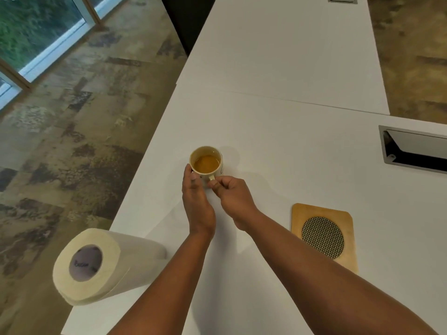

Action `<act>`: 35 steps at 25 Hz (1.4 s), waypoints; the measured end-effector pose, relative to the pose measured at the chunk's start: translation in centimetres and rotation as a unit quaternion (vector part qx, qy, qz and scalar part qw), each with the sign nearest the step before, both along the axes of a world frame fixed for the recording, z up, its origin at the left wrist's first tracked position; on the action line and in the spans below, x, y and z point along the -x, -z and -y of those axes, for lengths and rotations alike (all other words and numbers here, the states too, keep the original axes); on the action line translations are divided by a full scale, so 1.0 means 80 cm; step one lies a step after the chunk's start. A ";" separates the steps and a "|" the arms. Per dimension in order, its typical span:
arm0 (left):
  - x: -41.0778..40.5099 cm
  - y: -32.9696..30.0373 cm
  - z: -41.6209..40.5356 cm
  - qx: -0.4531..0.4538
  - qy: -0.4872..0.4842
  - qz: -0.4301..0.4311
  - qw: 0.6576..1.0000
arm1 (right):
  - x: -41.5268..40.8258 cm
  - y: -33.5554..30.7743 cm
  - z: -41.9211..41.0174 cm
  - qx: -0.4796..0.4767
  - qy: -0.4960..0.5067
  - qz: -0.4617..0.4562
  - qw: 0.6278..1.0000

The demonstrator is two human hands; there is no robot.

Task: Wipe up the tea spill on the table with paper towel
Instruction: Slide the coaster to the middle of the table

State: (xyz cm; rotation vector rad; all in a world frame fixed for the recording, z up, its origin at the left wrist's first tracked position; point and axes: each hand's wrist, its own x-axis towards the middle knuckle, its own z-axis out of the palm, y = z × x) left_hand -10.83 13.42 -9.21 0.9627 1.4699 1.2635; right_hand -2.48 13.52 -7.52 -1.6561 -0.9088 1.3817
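1. Standing upright near the left edge of the smooth white matte desk [302, 146] is a small round cream ceramic cup [206, 163], glossy inside and holding amber-brown tea [207, 162] to a little below the rim; its short handle is pointing toward the person.
2. The left hand [197, 204] is lying edge-on along the cup's left wall, its fingers [187, 174] held straight and together and touching the side without wrapping it.
3. The right hand [233, 197] is curling into a loose fist, with its fingers [219, 183] pinching the cup's handle from the near side.
4. Lying on its side at the desk's near left corner is a fat cylindrical roll of soft cream paper towel [104, 264], its grey cardboard core facing the camera and its end partly overhanging the desk edge; it is sitting well apart from the cup, just left of the left forearm.
5. To the right of the right forearm, a flat rounded-square wooden coaster [324, 234] with a circular woven metal mesh inset is lying on the desk, well apart from the cup.
6. Further right, a rectangular brushed-metal cable hatch [416, 149] is sitting recessed in the desktop with its flap tilted open.
7. A thin seam is crossing the desk beyond the cup.
8. Mottled brown and grey patterned carpet [79, 131] is covering the floor to the left, running up to a wood-framed window [36, 32].
9. No clear puddle of tea is showing on the desk surface; whether any is wet there, I cannot tell.
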 end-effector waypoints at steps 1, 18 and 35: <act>0.000 -0.002 0.001 -0.002 0.002 -0.008 1.000 | -0.002 -0.001 0.000 -0.001 0.009 -0.004 1.000; -0.137 -0.046 0.106 -0.080 0.121 0.012 0.989 | -0.165 -0.035 0.175 -0.039 0.149 0.074 0.985; -0.196 -0.026 0.181 -0.015 0.166 -0.033 0.985 | -0.225 0.007 0.293 -0.032 0.175 0.054 0.983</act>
